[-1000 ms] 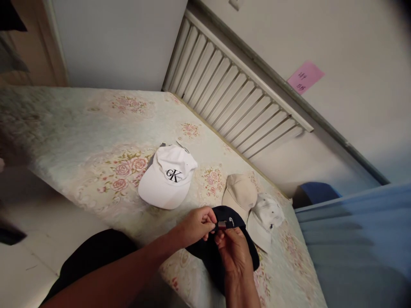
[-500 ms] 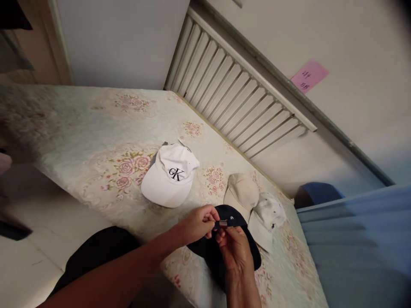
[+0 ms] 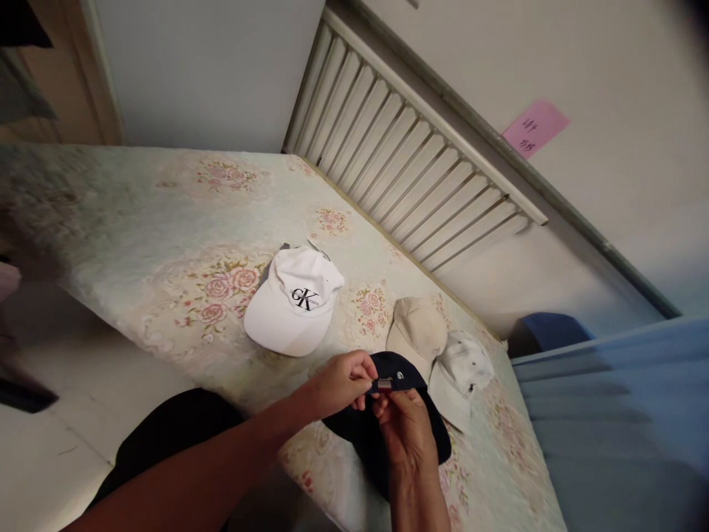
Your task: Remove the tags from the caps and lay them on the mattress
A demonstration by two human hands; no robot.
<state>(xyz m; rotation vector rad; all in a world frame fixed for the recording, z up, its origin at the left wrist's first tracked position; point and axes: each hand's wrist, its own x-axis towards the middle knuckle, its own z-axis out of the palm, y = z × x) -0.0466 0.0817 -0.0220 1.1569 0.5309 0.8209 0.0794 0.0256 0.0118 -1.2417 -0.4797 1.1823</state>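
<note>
A dark navy cap (image 3: 354, 436) lies at the near edge of a floral mattress (image 3: 166, 222). My left hand (image 3: 340, 382) pinches the strap of that cap beside its small metal buckle (image 3: 385, 384). My right hand (image 3: 407, 432) grips the same strap from the other side, fingers closed just under the buckle. The two hands almost touch above the cap. A white cap with a black logo (image 3: 292, 301) rests further back on the mattress, untouched.
A beige cap (image 3: 416, 330) and a whitish cap (image 3: 461, 368) lie side by side right of the navy one. A slatted headboard (image 3: 410, 155) leans along the wall, with a pink note (image 3: 535, 127) stuck above. Blue fabric (image 3: 614, 414) fills the right side.
My hands stay closed on the navy cap's strap and have barely shifted. The loose metal end by the buckle is drawn in closer to my fingers.
</note>
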